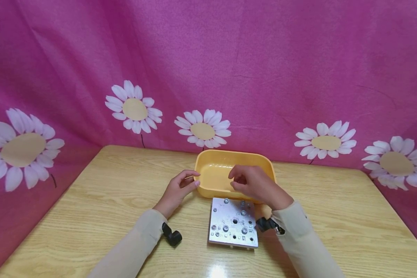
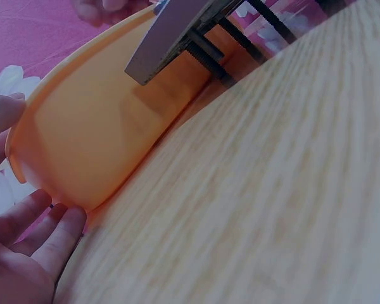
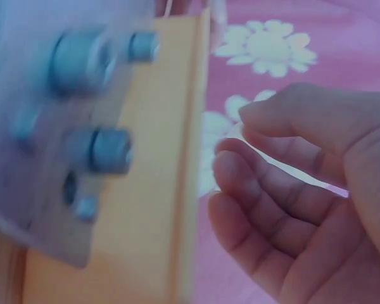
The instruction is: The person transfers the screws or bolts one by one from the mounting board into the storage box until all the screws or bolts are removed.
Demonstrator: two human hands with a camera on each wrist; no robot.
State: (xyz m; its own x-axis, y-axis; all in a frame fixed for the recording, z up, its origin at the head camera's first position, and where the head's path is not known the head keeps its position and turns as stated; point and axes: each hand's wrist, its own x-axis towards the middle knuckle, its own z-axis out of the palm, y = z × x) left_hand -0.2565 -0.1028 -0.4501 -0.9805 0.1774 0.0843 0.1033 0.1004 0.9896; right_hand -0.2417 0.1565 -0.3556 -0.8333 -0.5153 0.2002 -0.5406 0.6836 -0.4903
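Observation:
A yellow plastic bin (image 1: 217, 194) stands near the back edge of the table. My left hand (image 1: 176, 192) is at the bin's left end, its thumb and fingers spread and touching the rim and outer side. Over the bin hangs my right hand (image 1: 251, 183), fingers loosely bent; in the right wrist view a gap shows between thumb and fingers (image 3: 237, 180), with nothing held. In front of the bin is a square metal plate (image 1: 229, 214) with several socket-head bolts (image 3: 111, 152) and holes. Dark threaded shafts (image 2: 240, 39) stick out beneath it in the left wrist view.
The wood-grain table (image 1: 132, 181) extends to both sides. Behind it hangs a pink cloth (image 1: 257, 77) with large white flowers. Black wrist-worn devices (image 1: 172, 235) sit at both sleeves, the right one close to the plate's right edge.

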